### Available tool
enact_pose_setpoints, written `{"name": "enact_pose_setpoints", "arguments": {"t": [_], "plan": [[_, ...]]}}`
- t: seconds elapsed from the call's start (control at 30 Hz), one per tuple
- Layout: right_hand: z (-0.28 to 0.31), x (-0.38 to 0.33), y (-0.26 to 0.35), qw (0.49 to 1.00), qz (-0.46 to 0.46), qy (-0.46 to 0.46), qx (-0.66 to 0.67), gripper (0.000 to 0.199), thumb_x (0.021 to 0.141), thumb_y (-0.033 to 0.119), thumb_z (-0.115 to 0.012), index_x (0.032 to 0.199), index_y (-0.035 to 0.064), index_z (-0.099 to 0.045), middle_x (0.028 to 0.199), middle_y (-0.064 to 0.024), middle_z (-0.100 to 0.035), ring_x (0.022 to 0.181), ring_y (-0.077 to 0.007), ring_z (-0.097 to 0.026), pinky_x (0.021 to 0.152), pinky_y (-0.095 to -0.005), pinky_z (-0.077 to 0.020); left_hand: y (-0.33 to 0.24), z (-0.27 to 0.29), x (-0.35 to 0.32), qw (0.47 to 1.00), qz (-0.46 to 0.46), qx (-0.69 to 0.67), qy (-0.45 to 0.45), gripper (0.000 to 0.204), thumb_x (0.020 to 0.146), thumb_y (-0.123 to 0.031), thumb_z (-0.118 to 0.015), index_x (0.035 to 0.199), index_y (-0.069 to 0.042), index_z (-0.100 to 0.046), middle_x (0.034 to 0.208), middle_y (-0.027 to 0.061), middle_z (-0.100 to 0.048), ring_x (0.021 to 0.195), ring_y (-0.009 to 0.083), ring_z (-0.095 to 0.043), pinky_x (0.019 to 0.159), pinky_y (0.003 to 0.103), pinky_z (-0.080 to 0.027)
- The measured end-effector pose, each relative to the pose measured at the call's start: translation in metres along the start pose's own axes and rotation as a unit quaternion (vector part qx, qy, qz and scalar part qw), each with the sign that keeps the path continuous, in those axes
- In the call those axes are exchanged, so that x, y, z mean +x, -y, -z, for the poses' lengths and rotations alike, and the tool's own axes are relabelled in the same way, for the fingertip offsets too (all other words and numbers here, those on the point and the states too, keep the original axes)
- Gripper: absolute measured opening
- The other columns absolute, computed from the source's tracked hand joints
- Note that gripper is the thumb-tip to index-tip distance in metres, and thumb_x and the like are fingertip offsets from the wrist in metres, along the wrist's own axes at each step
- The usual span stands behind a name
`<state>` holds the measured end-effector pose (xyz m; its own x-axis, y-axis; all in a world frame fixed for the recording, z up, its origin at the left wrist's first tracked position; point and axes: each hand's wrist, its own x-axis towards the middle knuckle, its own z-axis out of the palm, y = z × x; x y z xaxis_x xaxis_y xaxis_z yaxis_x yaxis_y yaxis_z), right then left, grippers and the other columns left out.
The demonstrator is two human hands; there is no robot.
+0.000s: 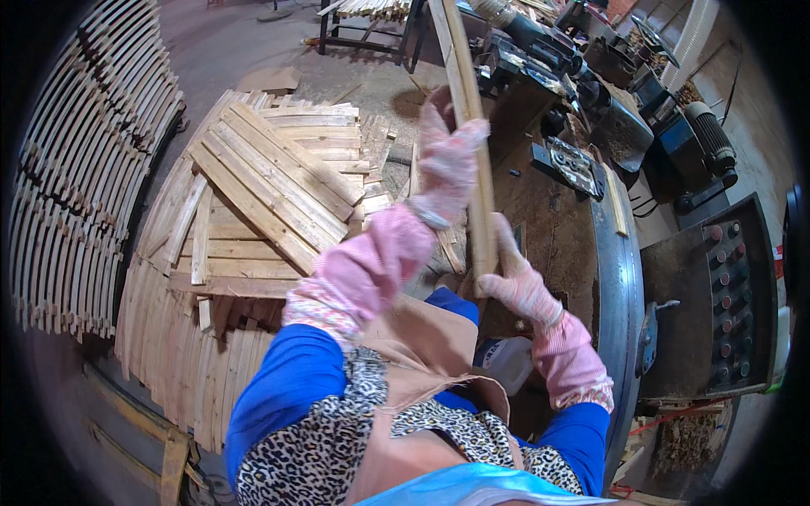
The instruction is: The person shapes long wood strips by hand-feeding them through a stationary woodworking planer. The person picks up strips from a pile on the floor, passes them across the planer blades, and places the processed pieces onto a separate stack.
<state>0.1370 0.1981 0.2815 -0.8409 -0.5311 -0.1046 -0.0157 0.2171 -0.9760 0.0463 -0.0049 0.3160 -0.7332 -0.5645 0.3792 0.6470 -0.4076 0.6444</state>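
A long, narrow wooden board point(477, 160) stands steeply upright in front of me, its upper end running out past the top edge of the view. My left hand point(449, 160), in a pale knitted glove with a pink sleeve cover, is closed around its middle. Lower down, my right hand point(521, 282), gloved the same way, grips the board near its bottom end, thumb on one side and fingers along the other. Left of my hands lies a stack of flat wooden boards point(278, 181), several of them laid askew on top.
Bundled curved slats point(84, 177) rise at the far left. To my right is a machine bench point(620, 278) with a metal edge, a wood piece point(614, 198) on it, and a control panel point(727, 295) with buttons beyond. A motor point(709, 139) sits behind. A dark-framed table point(367, 44) stands farther back.
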Motion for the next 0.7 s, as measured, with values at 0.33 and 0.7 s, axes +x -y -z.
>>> {"name": "enact_pose_setpoints", "arguments": {"t": [0.33, 0.7], "plan": [[0.095, -0.235, -0.023, 0.869, -0.036, -0.436, -0.233, 0.070, 0.091, 0.002, -0.065, 0.155, -0.0009, -0.037, 0.158, -0.0173, -0.041, 0.144, -0.0252, -0.043, 0.118, -0.0342, -0.0347, 0.069, 0.118, -0.048, 0.966, 0.073, 0.205, 0.140, 0.063, 0.094, -0.008, -0.065, 0.151, -0.002, -0.040, 0.143, 0.0141, -0.050, 0.126, 0.0238, -0.053, 0.107, 0.037, -0.045], [0.221, -0.195, -0.076, 0.673, -0.006, -0.559, -0.484, 0.063, 0.091, 0.022, -0.069, 0.151, 0.0166, -0.049, 0.123, -0.0196, -0.065, 0.115, -0.0373, -0.061, 0.101, -0.0466, -0.0470, -0.003, 0.331, -0.064, 0.869, -0.039, 0.477, -0.128, 0.065, 0.091, -0.007, -0.073, 0.148, 0.004, -0.043, 0.151, 0.0177, -0.046, 0.140, 0.0293, -0.043, 0.119, 0.040, -0.033]]}}
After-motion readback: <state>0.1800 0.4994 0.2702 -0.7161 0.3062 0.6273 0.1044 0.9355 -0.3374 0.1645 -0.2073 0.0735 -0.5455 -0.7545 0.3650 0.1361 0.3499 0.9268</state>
